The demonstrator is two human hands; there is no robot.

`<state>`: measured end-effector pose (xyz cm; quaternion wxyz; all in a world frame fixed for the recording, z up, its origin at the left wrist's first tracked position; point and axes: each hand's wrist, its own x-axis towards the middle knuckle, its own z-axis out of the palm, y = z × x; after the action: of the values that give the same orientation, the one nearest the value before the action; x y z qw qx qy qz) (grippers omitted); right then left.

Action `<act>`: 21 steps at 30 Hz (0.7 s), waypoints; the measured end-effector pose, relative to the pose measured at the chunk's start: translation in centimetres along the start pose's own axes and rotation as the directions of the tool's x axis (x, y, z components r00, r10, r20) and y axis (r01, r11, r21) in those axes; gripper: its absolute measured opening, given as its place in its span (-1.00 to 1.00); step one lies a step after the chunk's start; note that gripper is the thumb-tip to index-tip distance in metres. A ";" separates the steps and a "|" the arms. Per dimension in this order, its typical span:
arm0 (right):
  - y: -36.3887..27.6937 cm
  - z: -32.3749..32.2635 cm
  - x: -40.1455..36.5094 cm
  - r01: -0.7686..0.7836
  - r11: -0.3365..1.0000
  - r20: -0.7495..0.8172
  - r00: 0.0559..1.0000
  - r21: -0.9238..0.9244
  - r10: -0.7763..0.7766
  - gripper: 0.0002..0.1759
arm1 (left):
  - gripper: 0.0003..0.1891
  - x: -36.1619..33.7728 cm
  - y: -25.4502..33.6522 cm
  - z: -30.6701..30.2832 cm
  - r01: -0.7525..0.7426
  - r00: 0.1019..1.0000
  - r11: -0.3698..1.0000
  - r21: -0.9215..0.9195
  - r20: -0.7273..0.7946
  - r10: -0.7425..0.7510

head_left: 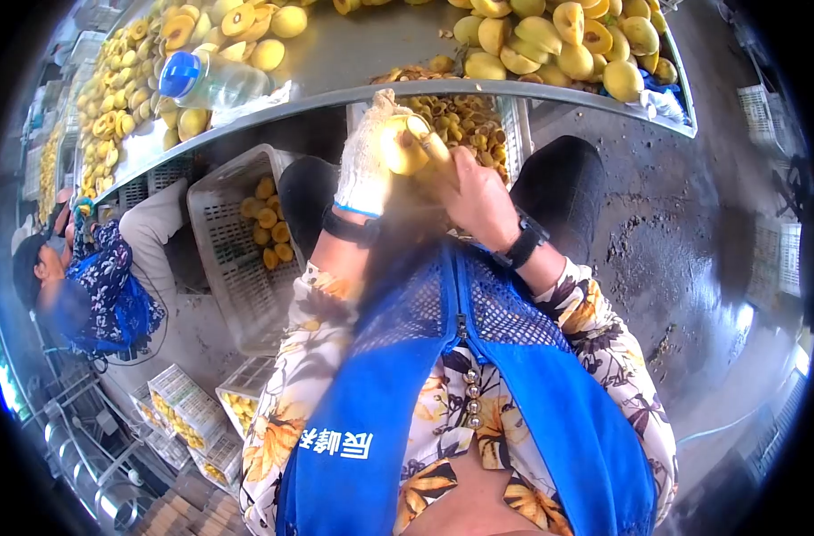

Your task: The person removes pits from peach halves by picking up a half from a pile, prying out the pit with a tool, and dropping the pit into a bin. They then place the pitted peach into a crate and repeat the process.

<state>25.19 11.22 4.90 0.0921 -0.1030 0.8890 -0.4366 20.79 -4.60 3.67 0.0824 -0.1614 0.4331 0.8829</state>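
Observation:
My left hand (364, 165), in a white knit glove, holds a yellow fruit (403, 147) just below the metal table's front edge. Bare and closed, my right hand (481, 198) is against the fruit's right side; its fingers wrap round something I cannot make out, partly blurred. Beneath the hands, a crate (517, 134) holds many small brownish-yellow pieces. Black bands circle both wrists.
The metal table (353, 54) bears heaps of yellow fruit (559, 45), many halved, and a clear bottle (215, 80) with a blue cap. A white crate (237, 241) with fruit halves stands at left. Another person (103, 277) sits farther left, near stacked crates (188, 406).

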 end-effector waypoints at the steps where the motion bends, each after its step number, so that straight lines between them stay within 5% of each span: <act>1: 0.0 0.1 -0.1 0.026 1.000 -0.004 1.000 0.004 -0.026 -0.73 | -0.70 0.0 -0.1 0.1 0.008 0.996 1.000 -0.018 0.093 -0.007; 2: 0.0 0.2 -0.2 0.053 0.999 -0.006 0.999 0.010 -0.053 -0.74 | -0.69 0.0 -0.1 0.2 0.018 0.983 0.999 -0.036 0.182 -0.011; 8: 0.1 0.3 -0.5 0.090 0.996 -0.008 0.996 -0.009 -0.090 -0.81 | -0.64 -0.3 -0.8 0.2 -0.056 0.998 0.997 0.057 -0.028 0.058; 14: 0.1 0.8 -0.8 0.058 0.998 0.047 0.997 -0.034 -0.057 -0.80 | -0.68 1.1 -2.5 -1.5 -0.051 0.999 0.998 -0.033 0.008 0.051; 21: 0.6 1.6 -1.2 0.070 0.997 0.030 0.997 0.014 -0.070 -0.78 | -0.81 -0.5 -1.3 1.0 -0.168 0.985 0.982 0.082 -0.014 0.169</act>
<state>26.71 10.67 3.59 0.0908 -0.1402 0.8806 -0.4435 21.43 -3.03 3.51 0.0094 -0.1300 0.4815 0.8667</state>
